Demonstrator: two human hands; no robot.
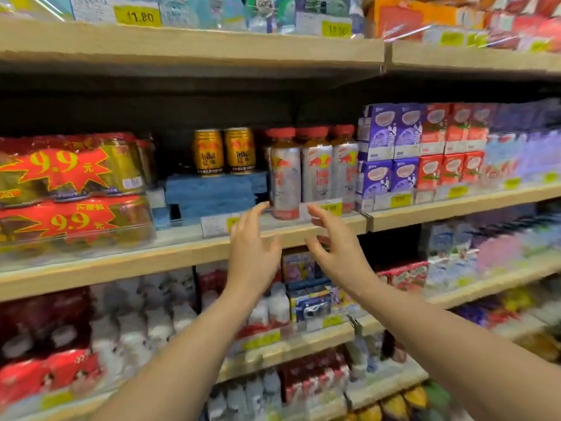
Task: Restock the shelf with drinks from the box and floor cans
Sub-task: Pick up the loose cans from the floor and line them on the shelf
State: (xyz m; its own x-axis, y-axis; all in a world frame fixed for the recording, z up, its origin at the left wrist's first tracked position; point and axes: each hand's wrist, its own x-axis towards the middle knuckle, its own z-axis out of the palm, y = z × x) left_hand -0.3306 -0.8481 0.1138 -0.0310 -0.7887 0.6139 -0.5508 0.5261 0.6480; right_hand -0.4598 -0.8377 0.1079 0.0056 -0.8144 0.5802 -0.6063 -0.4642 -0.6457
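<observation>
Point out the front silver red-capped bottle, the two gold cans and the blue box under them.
Front silver red-capped bottle (284, 180), head view, label middle.
Two gold cans (209, 152), head view, left can's body.
Blue box (209, 194), head view, front face.

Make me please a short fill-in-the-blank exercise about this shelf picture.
1. Both hands, left hand and right hand, hold ____.
2. The bottles have ____ caps.
3. The two gold cans stand on a ____ box.
4. The cans stand ____ of the bottles.

Missing words: nothing; red; blue; left
</observation>
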